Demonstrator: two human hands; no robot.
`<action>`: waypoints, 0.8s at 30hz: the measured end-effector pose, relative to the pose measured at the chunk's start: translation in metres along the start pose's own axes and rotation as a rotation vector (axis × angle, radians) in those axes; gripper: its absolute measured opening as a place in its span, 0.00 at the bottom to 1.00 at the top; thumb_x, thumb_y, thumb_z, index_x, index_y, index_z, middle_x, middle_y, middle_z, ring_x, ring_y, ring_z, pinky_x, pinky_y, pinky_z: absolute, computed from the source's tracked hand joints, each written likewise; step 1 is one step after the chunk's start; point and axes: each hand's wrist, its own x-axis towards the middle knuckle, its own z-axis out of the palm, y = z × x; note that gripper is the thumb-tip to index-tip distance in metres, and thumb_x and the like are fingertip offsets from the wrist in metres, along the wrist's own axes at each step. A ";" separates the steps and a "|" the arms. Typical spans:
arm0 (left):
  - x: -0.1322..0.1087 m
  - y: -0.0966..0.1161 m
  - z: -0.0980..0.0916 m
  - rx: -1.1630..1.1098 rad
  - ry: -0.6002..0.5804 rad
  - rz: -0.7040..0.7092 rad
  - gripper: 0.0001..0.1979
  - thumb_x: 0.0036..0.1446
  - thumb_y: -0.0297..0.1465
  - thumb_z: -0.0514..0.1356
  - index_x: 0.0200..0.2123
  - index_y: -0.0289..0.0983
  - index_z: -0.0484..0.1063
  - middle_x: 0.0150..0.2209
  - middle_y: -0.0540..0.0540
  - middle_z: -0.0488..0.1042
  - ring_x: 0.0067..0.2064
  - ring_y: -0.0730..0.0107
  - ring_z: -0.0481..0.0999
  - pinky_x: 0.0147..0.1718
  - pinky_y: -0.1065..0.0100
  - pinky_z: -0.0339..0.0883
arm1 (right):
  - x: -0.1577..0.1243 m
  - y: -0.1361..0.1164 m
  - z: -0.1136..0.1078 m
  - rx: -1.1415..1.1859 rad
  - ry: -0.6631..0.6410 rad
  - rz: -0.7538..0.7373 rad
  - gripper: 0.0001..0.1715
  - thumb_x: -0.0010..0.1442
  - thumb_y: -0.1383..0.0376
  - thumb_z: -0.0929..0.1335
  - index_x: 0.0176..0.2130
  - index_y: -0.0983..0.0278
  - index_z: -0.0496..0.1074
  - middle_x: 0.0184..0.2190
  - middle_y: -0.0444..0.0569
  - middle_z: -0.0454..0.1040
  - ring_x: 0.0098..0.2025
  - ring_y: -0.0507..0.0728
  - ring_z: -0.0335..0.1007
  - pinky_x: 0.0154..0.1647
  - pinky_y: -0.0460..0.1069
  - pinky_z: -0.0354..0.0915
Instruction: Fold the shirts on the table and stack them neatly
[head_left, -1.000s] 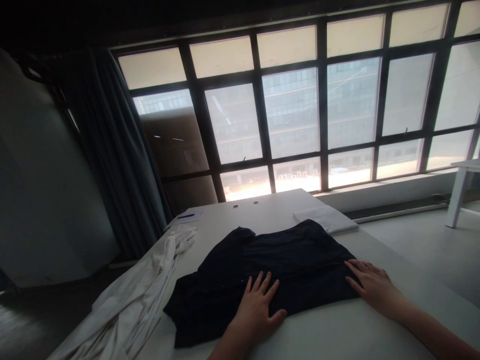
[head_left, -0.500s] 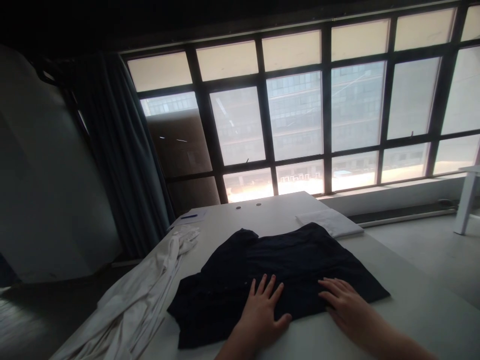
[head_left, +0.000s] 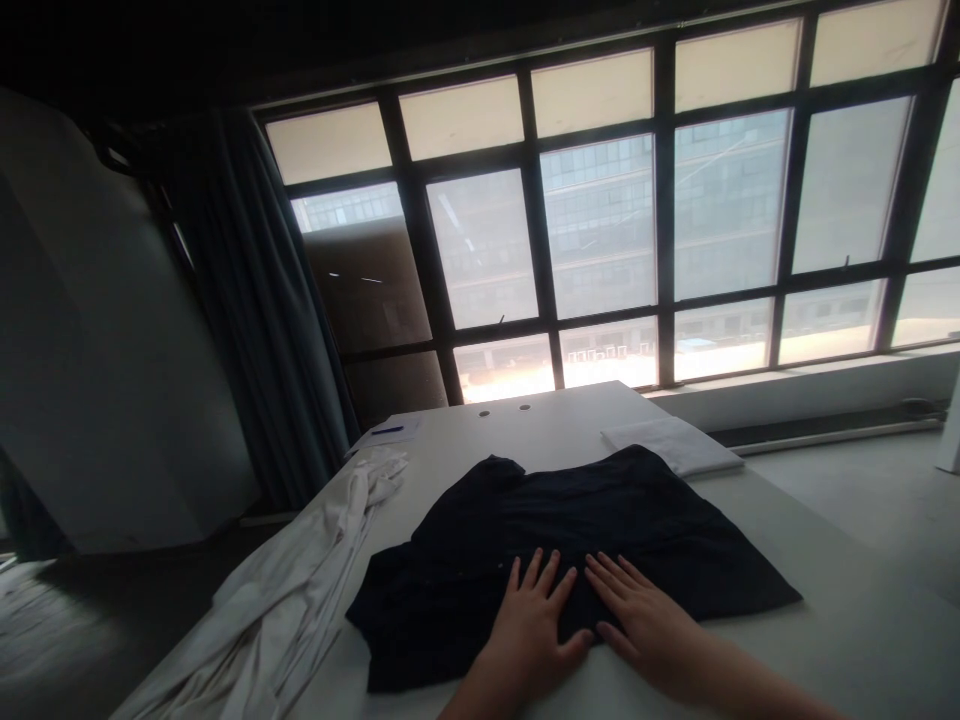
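Note:
A dark navy shirt point(head_left: 600, 510) lies spread out on the white table point(head_left: 810, 560), with small buttons showing faintly along its middle. My left hand point(head_left: 534, 620) rests flat on the near part of it, fingers spread. Close beside it on the right, my right hand point(head_left: 637, 605) also lies palm down on the dark cloth, its fingers stretched out. The two thumbs almost meet near the shirt's front edge. Neither hand grips the fabric.
Crumpled white garments point(head_left: 292, 590) run along the table's left edge. A folded white cloth point(head_left: 675, 445) lies beyond the shirt at right. Further back at left are papers with a blue pen point(head_left: 388, 430). A dark curtain point(head_left: 262, 300) and large windows stand behind.
My right hand has slid left over the shirt, close to my left hand. The left hand stays on the cloth in about the same place. The view has shifted slightly.

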 end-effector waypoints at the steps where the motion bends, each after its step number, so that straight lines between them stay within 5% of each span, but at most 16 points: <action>1: -0.001 -0.001 -0.001 -0.002 -0.005 0.004 0.40 0.61 0.61 0.48 0.72 0.54 0.46 0.74 0.52 0.40 0.74 0.48 0.36 0.69 0.40 0.29 | -0.004 0.007 0.000 -0.015 0.014 0.015 0.40 0.69 0.46 0.59 0.72 0.56 0.45 0.73 0.48 0.44 0.74 0.65 0.39 0.73 0.64 0.39; 11: -0.028 -0.025 -0.021 0.039 0.000 0.061 0.36 0.66 0.56 0.49 0.72 0.55 0.44 0.74 0.52 0.40 0.74 0.54 0.42 0.71 0.48 0.36 | -0.048 0.075 -0.015 -0.162 0.114 0.182 0.40 0.68 0.43 0.58 0.71 0.55 0.46 0.73 0.47 0.45 0.73 0.65 0.41 0.73 0.64 0.44; 19: -0.083 -0.089 -0.019 0.154 0.078 -0.108 0.35 0.68 0.55 0.45 0.73 0.52 0.40 0.73 0.54 0.41 0.73 0.56 0.44 0.71 0.49 0.40 | -0.064 0.111 -0.031 -0.241 0.122 0.321 0.43 0.67 0.40 0.57 0.71 0.58 0.51 0.72 0.48 0.47 0.73 0.65 0.39 0.73 0.64 0.43; 24: -0.108 -0.119 -0.008 0.211 0.139 -0.215 0.32 0.69 0.52 0.46 0.71 0.49 0.51 0.72 0.51 0.51 0.72 0.56 0.51 0.70 0.51 0.45 | -0.068 0.128 -0.029 -0.260 0.255 0.392 0.45 0.65 0.41 0.58 0.69 0.64 0.58 0.70 0.54 0.57 0.71 0.66 0.49 0.71 0.63 0.50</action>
